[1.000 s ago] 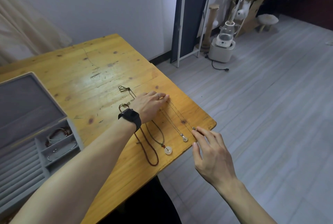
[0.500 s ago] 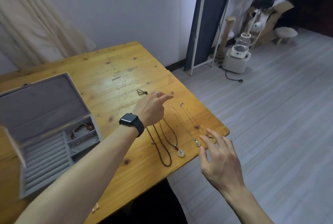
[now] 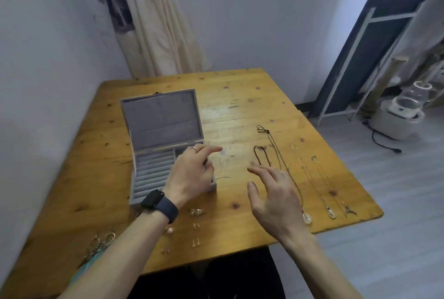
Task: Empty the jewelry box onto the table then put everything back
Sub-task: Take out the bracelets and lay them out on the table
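A grey jewelry box (image 3: 161,118) stands open on the wooden table (image 3: 240,92), its lid upright and its ring slots (image 3: 153,173) bare. My left hand (image 3: 192,173), with a dark watch on the wrist, is over the box's right compartments with its fingers curled down and hides them. My right hand (image 3: 271,197) hovers open just right of the box. Laid out on the right are a brown cord loop (image 3: 260,157), a dark cord necklace with a white round pendant (image 3: 307,218) and two thin chains (image 3: 331,214). Small earrings (image 3: 196,211) and a pearl (image 3: 169,230) lie near the front edge.
Hoop earrings (image 3: 103,243) lie at the front left beside my forearm. A wall runs along the table's left side, with a curtain (image 3: 158,34) behind it. Beyond the table's right edge, on the floor, are a dark framed panel (image 3: 374,46) and a white appliance (image 3: 401,116) with a cord.
My head has turned left, bringing the box to the middle of the view. My left hand went from the necklaces to the box. My right hand left the chain's end and moved left.
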